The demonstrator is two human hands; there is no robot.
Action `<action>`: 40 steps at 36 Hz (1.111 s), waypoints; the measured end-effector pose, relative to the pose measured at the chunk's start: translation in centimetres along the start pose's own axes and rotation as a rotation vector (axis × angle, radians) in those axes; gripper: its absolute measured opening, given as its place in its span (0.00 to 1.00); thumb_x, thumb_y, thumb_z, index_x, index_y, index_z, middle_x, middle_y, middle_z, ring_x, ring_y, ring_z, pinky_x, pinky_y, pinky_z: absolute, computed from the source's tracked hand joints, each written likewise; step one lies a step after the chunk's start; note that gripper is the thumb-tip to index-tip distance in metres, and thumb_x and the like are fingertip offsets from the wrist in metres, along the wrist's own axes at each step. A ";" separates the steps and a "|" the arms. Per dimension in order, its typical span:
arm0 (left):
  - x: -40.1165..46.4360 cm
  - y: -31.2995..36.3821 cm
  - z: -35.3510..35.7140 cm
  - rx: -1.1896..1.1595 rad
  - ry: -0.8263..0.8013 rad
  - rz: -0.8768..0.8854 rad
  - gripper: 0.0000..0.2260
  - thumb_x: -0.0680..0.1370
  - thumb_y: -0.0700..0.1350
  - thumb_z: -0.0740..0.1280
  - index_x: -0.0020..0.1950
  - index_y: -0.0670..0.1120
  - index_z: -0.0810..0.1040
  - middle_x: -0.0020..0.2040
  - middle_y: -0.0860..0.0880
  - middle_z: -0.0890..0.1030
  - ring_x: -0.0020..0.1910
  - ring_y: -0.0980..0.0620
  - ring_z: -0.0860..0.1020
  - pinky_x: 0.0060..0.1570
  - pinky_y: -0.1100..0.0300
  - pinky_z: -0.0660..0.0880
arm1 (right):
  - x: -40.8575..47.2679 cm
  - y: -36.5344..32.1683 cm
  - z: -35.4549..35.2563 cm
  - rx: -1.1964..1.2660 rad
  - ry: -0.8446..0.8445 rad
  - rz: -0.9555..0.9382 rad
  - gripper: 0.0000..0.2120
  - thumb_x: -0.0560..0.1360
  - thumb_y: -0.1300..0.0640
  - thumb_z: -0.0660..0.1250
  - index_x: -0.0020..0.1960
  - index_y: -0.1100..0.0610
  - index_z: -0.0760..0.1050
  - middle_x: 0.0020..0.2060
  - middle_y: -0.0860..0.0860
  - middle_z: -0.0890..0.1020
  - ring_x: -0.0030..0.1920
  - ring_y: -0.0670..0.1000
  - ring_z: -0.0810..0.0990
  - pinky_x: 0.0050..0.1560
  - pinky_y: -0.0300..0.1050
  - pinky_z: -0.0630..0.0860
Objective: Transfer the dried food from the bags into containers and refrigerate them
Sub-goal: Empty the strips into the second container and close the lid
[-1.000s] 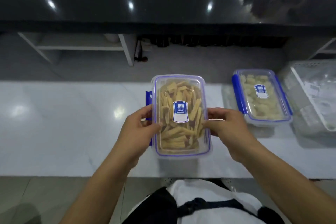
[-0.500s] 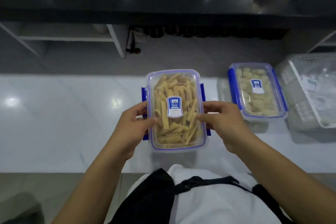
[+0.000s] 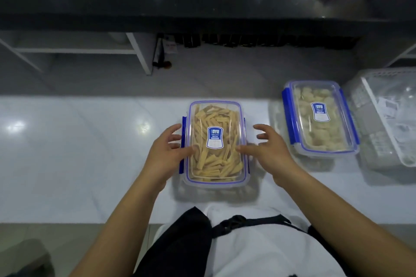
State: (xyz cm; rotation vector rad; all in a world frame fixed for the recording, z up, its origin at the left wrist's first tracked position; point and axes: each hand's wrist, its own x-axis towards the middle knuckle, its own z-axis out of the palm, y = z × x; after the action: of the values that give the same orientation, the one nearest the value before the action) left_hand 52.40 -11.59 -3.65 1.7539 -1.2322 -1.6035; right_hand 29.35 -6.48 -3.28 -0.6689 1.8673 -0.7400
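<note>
From the head camera, the container of dried strips (image 3: 215,144) sits flat on the white counter (image 3: 78,153), straight in front of the person, its long axis running away from the body toward the dark wall. Its clear lid with the blue label is on, and the blue side clips (image 3: 184,145) lie along both long edges.

The left hand (image 3: 167,154) has its fingers spread and loosely bent, the thumb lying on the lid near the left clip; it presses or touches but clasps nothing. The right hand (image 3: 269,149) is likewise spread, its thumb tip reaching the lid's right edge while its fingers hang off the box.

So each hand flanks one long side, about equally near. I judge that the next move, snapping the clips or lifting the box, would close in from the sides across the short axis.

A second, clipped container of pale round pieces (image 3: 319,119) stands to the right, well apart, nearer the right hand, beside a white basket (image 3: 387,119).
</note>
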 end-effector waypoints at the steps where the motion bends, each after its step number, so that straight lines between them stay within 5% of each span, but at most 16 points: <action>1: 0.0 -0.2 -0.1 0.043 0.023 0.008 0.31 0.72 0.45 0.78 0.71 0.55 0.70 0.61 0.53 0.75 0.57 0.52 0.77 0.39 0.66 0.75 | 0.1 0.1 -0.2 -0.003 -0.018 0.034 0.41 0.65 0.54 0.81 0.73 0.47 0.65 0.60 0.47 0.72 0.59 0.52 0.75 0.46 0.44 0.75; 4: 0.2 -0.5 -0.8 -0.028 -0.044 -0.121 0.40 0.69 0.48 0.79 0.77 0.55 0.64 0.66 0.51 0.73 0.59 0.49 0.78 0.44 0.60 0.78 | 0.4 0.3 -0.6 0.138 -0.170 0.218 0.42 0.66 0.54 0.80 0.74 0.50 0.64 0.59 0.52 0.81 0.53 0.54 0.83 0.47 0.48 0.80; 8: 0.2 -0.1 -1.1 -0.101 -0.131 -0.196 0.31 0.71 0.47 0.78 0.71 0.48 0.72 0.55 0.47 0.84 0.46 0.48 0.86 0.36 0.59 0.81 | 0.5 0.4 -0.6 0.148 -0.181 0.189 0.26 0.68 0.55 0.79 0.63 0.55 0.75 0.47 0.54 0.86 0.45 0.54 0.87 0.44 0.47 0.81; 14: 0.2 0.0 -0.6 0.060 -0.025 -0.079 0.21 0.74 0.48 0.75 0.66 0.49 0.78 0.51 0.51 0.82 0.48 0.50 0.83 0.42 0.54 0.82 | 0.2 0.2 -0.1 0.143 -0.105 0.087 0.11 0.71 0.58 0.76 0.52 0.54 0.81 0.46 0.52 0.86 0.47 0.52 0.85 0.45 0.45 0.80; 17: 0.0 -0.1 -0.5 0.123 -0.047 -0.017 0.19 0.76 0.49 0.73 0.66 0.52 0.78 0.50 0.54 0.84 0.45 0.55 0.84 0.37 0.60 0.82 | -0.2 0.4 0.4 0.132 -0.079 0.039 0.08 0.73 0.59 0.74 0.53 0.55 0.82 0.45 0.49 0.87 0.45 0.50 0.86 0.43 0.46 0.82; 21: -0.1 -0.1 0.0 0.382 0.003 0.050 0.22 0.77 0.55 0.71 0.70 0.53 0.76 0.56 0.51 0.84 0.47 0.51 0.83 0.52 0.50 0.82 | -0.8 0.5 1.5 -0.004 0.039 -0.063 0.05 0.75 0.56 0.72 0.50 0.49 0.81 0.42 0.45 0.84 0.44 0.49 0.85 0.47 0.51 0.83; 24: -0.4 0.2 0.4 0.487 0.033 0.072 0.24 0.77 0.56 0.69 0.71 0.51 0.74 0.59 0.49 0.83 0.47 0.50 0.82 0.51 0.52 0.80 | -0.9 0.3 1.7 -0.048 0.061 -0.078 0.02 0.75 0.55 0.72 0.47 0.48 0.81 0.41 0.46 0.85 0.43 0.48 0.85 0.49 0.53 0.83; 34: -0.5 0.1 0.1 0.325 0.009 0.057 0.23 0.76 0.53 0.71 0.70 0.51 0.75 0.53 0.50 0.82 0.51 0.46 0.83 0.52 0.41 0.82 | -1.4 -0.1 1.6 -0.090 0.071 -0.065 0.10 0.75 0.54 0.71 0.56 0.54 0.81 0.46 0.48 0.85 0.45 0.47 0.84 0.51 0.52 0.82; 40: -0.1 0.2 0.1 0.140 -0.026 0.027 0.20 0.77 0.49 0.72 0.69 0.50 0.76 0.51 0.51 0.83 0.47 0.51 0.83 0.39 0.53 0.83 | -1.0 0.0 1.5 0.004 0.079 -0.064 0.04 0.75 0.55 0.72 0.50 0.50 0.80 0.44 0.47 0.85 0.45 0.49 0.85 0.51 0.54 0.83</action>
State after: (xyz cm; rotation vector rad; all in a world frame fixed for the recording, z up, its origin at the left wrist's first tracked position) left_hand 52.22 -11.54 -3.44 1.7972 -1.4051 -1.5628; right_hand 31.08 -6.05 -3.11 -0.7084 1.9232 -0.8223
